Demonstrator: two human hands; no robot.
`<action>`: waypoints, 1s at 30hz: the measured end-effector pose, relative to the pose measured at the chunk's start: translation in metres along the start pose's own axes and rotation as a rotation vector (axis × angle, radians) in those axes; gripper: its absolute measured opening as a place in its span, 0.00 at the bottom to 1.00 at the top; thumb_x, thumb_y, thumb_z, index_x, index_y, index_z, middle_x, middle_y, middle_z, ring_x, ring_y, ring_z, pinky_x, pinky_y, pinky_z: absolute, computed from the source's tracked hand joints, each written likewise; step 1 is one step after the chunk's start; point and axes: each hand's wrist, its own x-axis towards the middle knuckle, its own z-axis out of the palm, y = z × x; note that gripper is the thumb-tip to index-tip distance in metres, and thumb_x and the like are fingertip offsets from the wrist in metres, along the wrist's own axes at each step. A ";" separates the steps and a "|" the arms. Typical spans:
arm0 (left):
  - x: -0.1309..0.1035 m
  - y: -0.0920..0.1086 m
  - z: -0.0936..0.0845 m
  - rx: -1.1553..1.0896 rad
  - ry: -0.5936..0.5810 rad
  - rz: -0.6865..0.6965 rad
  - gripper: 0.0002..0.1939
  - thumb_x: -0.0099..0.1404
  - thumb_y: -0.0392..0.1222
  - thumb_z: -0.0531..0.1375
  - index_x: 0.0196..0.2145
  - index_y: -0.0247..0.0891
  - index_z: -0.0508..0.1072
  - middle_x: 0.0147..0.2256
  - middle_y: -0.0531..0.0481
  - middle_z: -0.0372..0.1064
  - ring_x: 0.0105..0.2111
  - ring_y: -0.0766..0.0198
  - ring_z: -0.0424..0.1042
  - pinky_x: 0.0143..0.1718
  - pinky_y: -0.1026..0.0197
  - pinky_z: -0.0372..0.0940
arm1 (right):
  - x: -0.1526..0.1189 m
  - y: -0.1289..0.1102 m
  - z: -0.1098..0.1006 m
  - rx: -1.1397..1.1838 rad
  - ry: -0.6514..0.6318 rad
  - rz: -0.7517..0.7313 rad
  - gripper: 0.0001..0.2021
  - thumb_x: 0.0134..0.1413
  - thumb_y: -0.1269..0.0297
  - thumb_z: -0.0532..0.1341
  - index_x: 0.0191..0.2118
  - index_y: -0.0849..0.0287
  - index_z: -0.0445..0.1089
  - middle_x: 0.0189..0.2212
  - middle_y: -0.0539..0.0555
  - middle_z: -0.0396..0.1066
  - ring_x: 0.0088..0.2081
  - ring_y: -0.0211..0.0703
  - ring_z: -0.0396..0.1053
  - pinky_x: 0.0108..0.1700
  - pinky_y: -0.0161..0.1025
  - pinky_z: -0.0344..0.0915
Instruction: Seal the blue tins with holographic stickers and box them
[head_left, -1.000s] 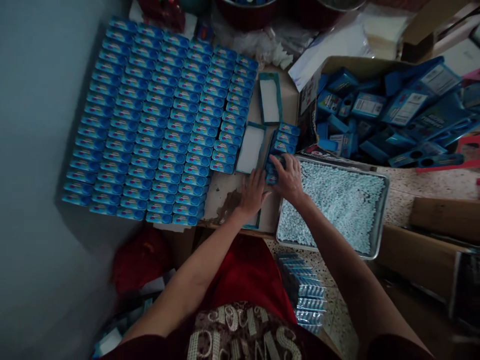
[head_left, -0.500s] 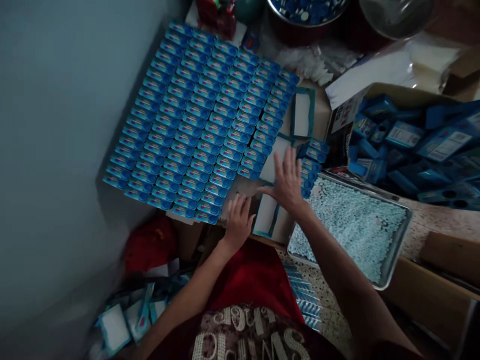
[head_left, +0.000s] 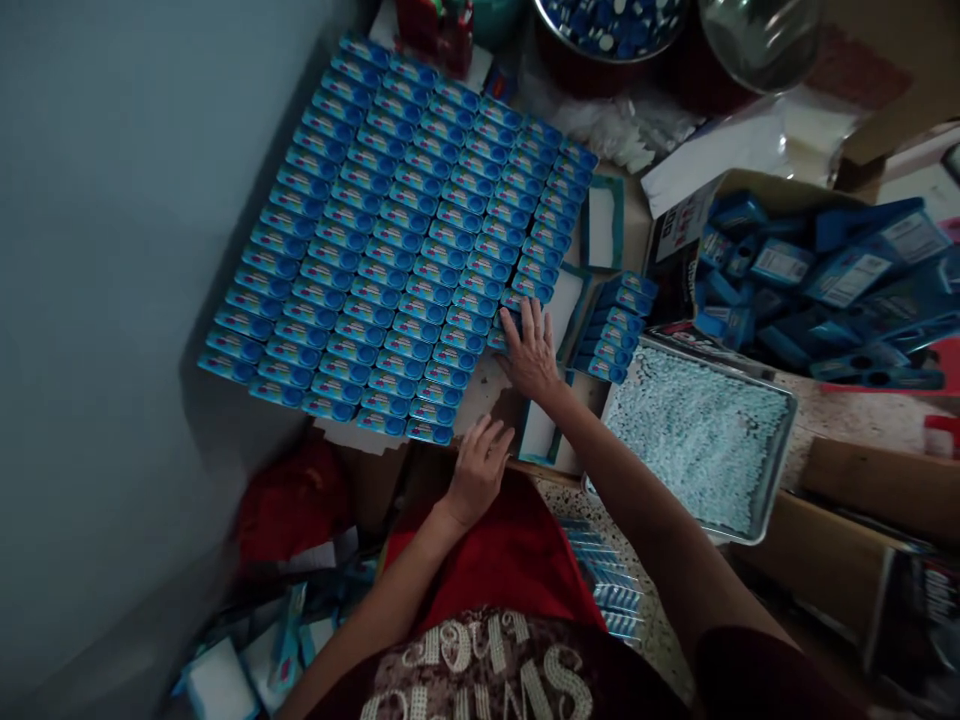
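Note:
Small blue printed packs [head_left: 382, 250] lie in tight slanting rows across the table. My right hand [head_left: 534, 355] rests with fingers apart on the near right edge of these rows, touching the end packs. My left hand [head_left: 480, 470] hovers by the table's front edge, its fingers loosely stretched and holding nothing I can see. Beside my right hand are white, blue-edged open trays or boxes [head_left: 540, 430] and a short stack of more blue packs [head_left: 615, 330].
A metal tray [head_left: 784, 450] of small pale pieces stands at the right, below a carton [head_left: 679, 240] full of blue boxes. At the back is a steel bowl [head_left: 551, 30] of blue and white pieces. A wall [head_left: 135, 250] borders the left.
My right hand has moved left from the white trays onto the edge packs. My left hand has dropped slightly toward me. The view has shifted a little.

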 end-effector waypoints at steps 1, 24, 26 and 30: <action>0.001 0.000 0.001 -0.003 -0.028 -0.019 0.22 0.78 0.34 0.55 0.66 0.39 0.71 0.63 0.39 0.72 0.71 0.49 0.64 0.71 0.41 0.64 | 0.001 -0.001 -0.001 -0.001 0.001 0.006 0.43 0.68 0.56 0.63 0.80 0.61 0.45 0.80 0.71 0.37 0.80 0.70 0.31 0.76 0.71 0.38; 0.035 -0.001 0.065 0.016 -0.216 -0.323 0.39 0.73 0.50 0.63 0.73 0.30 0.57 0.66 0.26 0.67 0.64 0.40 0.71 0.63 0.42 0.69 | 0.011 -0.012 -0.012 0.021 -0.032 0.102 0.51 0.57 0.61 0.68 0.80 0.58 0.43 0.69 0.67 0.52 0.67 0.66 0.53 0.73 0.66 0.48; 0.051 -0.002 0.070 0.009 -0.255 -0.282 0.34 0.73 0.44 0.62 0.72 0.29 0.61 0.68 0.26 0.65 0.68 0.41 0.67 0.66 0.43 0.66 | -0.022 -0.002 -0.015 0.080 0.001 0.102 0.51 0.57 0.55 0.68 0.80 0.56 0.44 0.70 0.66 0.51 0.68 0.67 0.54 0.71 0.64 0.55; 0.065 -0.006 0.072 0.028 -0.426 -0.338 0.23 0.75 0.37 0.54 0.65 0.34 0.72 0.52 0.33 0.79 0.54 0.45 0.79 0.60 0.44 0.71 | -0.113 0.025 -0.021 0.191 0.113 0.160 0.52 0.54 0.50 0.68 0.79 0.55 0.45 0.70 0.67 0.51 0.69 0.68 0.55 0.69 0.62 0.60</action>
